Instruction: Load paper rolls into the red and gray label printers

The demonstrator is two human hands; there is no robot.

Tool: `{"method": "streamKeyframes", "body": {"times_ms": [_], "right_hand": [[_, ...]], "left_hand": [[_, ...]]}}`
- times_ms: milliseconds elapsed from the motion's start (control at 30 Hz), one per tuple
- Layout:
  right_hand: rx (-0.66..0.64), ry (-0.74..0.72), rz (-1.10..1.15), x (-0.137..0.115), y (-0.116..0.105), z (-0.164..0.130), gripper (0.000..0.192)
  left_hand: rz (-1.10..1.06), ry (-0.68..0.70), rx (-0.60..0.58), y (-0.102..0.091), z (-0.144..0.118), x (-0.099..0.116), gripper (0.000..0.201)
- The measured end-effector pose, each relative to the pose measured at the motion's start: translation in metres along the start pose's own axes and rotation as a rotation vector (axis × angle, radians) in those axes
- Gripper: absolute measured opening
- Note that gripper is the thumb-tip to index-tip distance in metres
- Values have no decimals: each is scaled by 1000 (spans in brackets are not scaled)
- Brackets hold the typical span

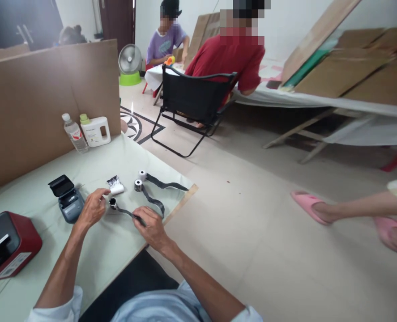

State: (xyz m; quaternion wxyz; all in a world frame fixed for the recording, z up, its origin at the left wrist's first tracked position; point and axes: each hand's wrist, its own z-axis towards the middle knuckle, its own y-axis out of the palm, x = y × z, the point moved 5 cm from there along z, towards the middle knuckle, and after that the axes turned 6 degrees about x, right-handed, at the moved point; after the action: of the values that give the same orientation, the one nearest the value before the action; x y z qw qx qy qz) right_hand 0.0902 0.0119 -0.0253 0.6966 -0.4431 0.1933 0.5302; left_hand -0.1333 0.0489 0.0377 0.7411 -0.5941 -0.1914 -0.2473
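Observation:
My right hand (pixel 151 227) pinches the loose end of a dark strip (pixel 126 212) near the table's front edge. That strip runs from a small roll (pixel 113 203) standing on end, white outside with a dark core. My left hand (pixel 93 206) is just left of this roll, forefinger stretched out and nothing visible in its grasp. Its fingertip is close to a white roll (pixel 117 188) lying with a black-and-white patterned piece. Behind are two more upright rolls, a nearer one (pixel 138 185) and a farther one (pixel 142 175), each trailing a dark strip toward the edge.
A small label printer (pixel 70 206) with its lid up and a red-and-black machine (pixel 12 246) stand at left. A water bottle (pixel 75 134) and white jug (pixel 96 132) are by a cardboard panel (pixel 50 103). Two people sit beyond; pink slippers (pixel 310 207) show at right.

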Motion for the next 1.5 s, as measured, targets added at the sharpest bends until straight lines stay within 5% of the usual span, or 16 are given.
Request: {"method": "streamKeyframes", "body": {"times_ms": [333,567,800,900,1000,1167,1500], "right_hand": [[83,-65,28,3,0,4,18],[90,-94,22,1,0,4,20],[-24,-110,118,-6,-7,7,5],[-44,-64,179,-12,-7,27,16],[-52,-26,-26,-15,8,60,25],[-255,3,-405,-11,51,97,31],[-208,2,-342,3,48,62,20]], "left_hand": [[147,-71,-84,2,50,19,29],[48,89,-273,-12,14,39,39],[103,175,-196,-8,-15,38,24],[64,195,-132,-12,-26,38,18],[6,201,-87,-20,-41,37,18],[-57,158,-5,-34,-63,33,19],[-175,29,-25,-16,-69,13,25]]}}
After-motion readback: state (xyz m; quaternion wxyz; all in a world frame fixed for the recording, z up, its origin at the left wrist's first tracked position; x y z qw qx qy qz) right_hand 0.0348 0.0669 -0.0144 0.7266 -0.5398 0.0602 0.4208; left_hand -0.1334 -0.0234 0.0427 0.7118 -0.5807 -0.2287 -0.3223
